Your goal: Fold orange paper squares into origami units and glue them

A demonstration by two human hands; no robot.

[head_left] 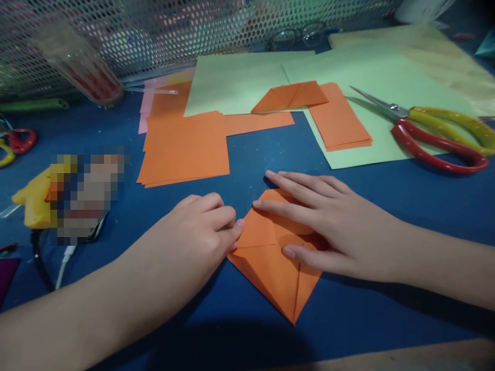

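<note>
A partly folded sheet of orange paper (pixel 266 268) lies on the blue tabletop, one corner pointing toward me. My left hand (pixel 209 221) pinches its left edge between thumb and curled fingers. Across the paper's upper right side rests my right hand (pixel 320 216), fingers spread and flat, pressing it down. The right palm hides part of the paper. Beyond the hands, a folded orange piece (pixel 290 96) with slanted ends lies partly over a small stack of orange strips (pixel 340 118).
Orange squares (pixel 185 149) are stacked at back left, beside pale green sheets (pixel 247 77). Scissors (pixel 398 111) with red and yellow handles lie open at right. A yellow glue gun (pixel 38 201) and cables are at left. A jar (pixel 88 77) stands before a perforated metal panel (pixel 162 36).
</note>
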